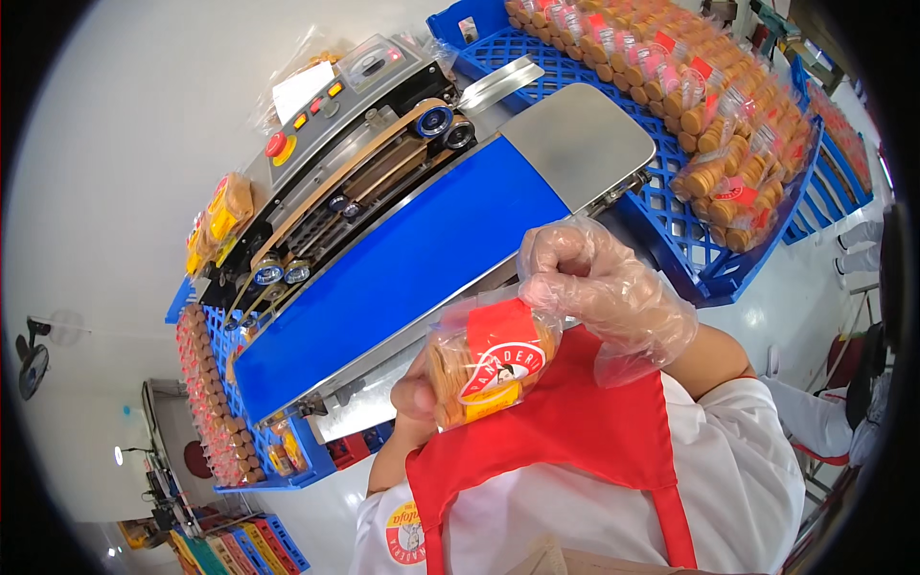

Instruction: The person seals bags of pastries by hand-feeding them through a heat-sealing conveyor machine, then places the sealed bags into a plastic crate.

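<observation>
A clear plastic bag of round, flat cookies (pixel 496 363) with a red and yellow printed label is held up over the red apron, close to the near edge of the blue conveyor belt (pixel 410 273). My left hand (pixel 415 392) grips the bag's side; most of its fingers are hidden behind the bag. My right hand (pixel 604 295), in a loose clear plastic glove, pinches the bag's upper corner between thumb and curled fingers. Behind the belt stands a band sealing machine (pixel 352 136) with rollers, lit buttons and a red emergency stop knob (pixel 276 144).
A steel plate (pixel 581 136) extends the belt's end. Beyond it, a blue plastic crate (pixel 708 284) holds rows of bagged cookies. Another blue crate (pixel 302 478) with bags stands past the belt's lower left end. A person's white-clad legs (pixel 816 424) are at the right edge.
</observation>
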{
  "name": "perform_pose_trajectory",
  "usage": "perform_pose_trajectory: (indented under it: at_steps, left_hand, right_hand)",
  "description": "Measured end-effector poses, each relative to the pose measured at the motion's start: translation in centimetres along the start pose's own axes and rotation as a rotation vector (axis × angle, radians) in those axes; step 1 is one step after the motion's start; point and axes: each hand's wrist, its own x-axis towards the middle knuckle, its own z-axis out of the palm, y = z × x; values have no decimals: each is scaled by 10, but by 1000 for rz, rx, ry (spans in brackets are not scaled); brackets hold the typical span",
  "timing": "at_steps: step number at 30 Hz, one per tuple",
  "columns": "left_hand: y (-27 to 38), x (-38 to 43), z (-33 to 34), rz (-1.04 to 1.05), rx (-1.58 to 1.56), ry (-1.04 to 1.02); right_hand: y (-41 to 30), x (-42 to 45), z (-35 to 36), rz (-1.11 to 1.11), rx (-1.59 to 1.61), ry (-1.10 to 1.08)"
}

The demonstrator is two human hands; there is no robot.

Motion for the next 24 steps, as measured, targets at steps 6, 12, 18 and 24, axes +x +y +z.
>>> perform_pose_trajectory:
  at_steps: [6,12,18,24]
  left_hand:
    - [3,-5,-22,-73,-77,55]
    - [1,-1,-18,-78,-48,12]
    - [-2,0,-17,-55,13,35]
    - [-3,0,-16,-36,82,53]
  right_hand:
    - [-5,2,4,11,92,-42]
    - [7,3,-1,-18,202,-112]
    - [9,6,-4,23,210,-119]
    - [13,6,-7,26,211,-98]
